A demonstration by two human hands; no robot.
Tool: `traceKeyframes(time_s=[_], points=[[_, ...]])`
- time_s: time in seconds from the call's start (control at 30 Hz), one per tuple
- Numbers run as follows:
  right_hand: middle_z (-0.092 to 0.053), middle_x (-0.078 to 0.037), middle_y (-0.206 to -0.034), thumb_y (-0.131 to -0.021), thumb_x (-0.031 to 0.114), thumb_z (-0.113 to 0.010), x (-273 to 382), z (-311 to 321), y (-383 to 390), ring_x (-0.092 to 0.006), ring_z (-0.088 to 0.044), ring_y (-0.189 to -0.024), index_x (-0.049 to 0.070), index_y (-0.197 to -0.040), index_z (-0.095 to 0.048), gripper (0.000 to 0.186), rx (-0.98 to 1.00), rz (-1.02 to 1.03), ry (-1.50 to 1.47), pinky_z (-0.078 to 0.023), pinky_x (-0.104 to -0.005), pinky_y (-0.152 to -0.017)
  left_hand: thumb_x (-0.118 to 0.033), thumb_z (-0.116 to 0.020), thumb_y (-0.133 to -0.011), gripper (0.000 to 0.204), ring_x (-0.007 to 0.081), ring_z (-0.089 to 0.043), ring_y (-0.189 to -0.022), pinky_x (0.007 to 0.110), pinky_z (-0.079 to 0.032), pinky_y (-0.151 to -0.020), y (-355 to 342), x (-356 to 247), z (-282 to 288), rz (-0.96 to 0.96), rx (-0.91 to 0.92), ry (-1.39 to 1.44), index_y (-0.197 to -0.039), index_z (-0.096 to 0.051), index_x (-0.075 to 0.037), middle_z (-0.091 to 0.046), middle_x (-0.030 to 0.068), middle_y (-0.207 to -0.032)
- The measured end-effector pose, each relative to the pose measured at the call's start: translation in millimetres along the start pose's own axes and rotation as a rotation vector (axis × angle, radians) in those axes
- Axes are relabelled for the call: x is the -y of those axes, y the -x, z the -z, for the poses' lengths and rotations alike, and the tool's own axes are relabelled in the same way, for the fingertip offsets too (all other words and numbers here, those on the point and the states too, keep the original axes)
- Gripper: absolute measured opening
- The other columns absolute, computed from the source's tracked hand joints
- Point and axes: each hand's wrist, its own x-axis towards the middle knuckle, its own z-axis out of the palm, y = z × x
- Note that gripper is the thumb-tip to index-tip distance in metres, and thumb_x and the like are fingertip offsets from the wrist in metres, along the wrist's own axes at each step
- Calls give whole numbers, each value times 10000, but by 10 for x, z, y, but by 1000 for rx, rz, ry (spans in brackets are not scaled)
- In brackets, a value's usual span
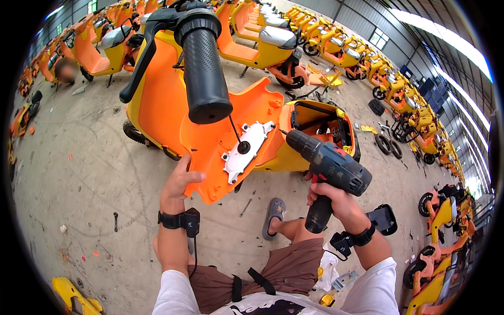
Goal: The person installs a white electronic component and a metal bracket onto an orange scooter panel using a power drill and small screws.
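Observation:
My left hand point(181, 180) grips the lower left edge of an orange plastic panel point(207, 168), its thumb on the inner face. A white plastic cover point(247, 157) lies on that face, with dark screws at its tabs and a black cable running into a round black fitting. Closed around the handle of a blue and black cordless drill point(336, 165), my right hand point(336, 199) has a finger at the trigger. The drill's bit points left, close to the cover's upper right tab; whether it touches a screw I cannot tell.
A black handlebar grip point(206, 73) and brake lever point(143, 65) jut in above the panel. Behind it stands a yellow and orange scooter body point(273, 163) with an open compartment. Rows of scooters point(336, 44) line the hall. Loose tyres point(388, 145) and a wrench point(115, 221) lie on the floor.

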Motion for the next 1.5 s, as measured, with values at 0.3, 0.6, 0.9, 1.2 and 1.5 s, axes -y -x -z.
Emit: traceKeyframes(time_s=[0.3,0.6,0.9,1.2,1.5], points=[[-575,-69,-730,-788,3,-605,45,-90,-15,-166,-601,-597,-36,-1077,-558,295,1,13,19,-551,-339,-593,-116,-754,-616,939,232,-440,-1338,325,-372,-1083,35,4,-28,39,1,-8,-1450,-354,46,-444,115,-1450],[-578,-59,-731,-798,43,-632,-27,33,3,-165,-605,-608,-27,-1032,-587,249,-23,-52,-42,-546,-333,-589,-91,-709,-608,913,244,-465,-1315,329,-376,-1075,17,33,-25,17,6,14,-1441,-363,52,-469,123,-1429],[-549,-77,-717,-796,72,-626,43,1,46,-179,-569,-623,-39,-1026,-585,259,-31,-64,11,-524,-342,-603,-92,-690,-603,896,258,-511,-1259,337,-395,-1059,13,76,7,13,7,-3,-1428,-372,55,-504,136,-1385],[-577,-62,-750,-826,30,-609,0,58,76,-160,-608,-632,-37,-1073,-572,258,12,-66,-27,-553,-335,-613,-124,-710,-590,912,252,-519,-1254,343,-406,-1057,46,29,-78,7,-4,9,-1422,-381,52,-515,132,-1372],[-585,-73,-796,-806,3,-610,5,58,112,-165,-605,-633,-16,-1087,-570,284,8,-22,-28,-551,-341,-603,-128,-701,-587,910,259,-541,-1235,349,-423,-1052,43,19,-75,6,30,29,-1419,-381,56,-530,139,-1355]])
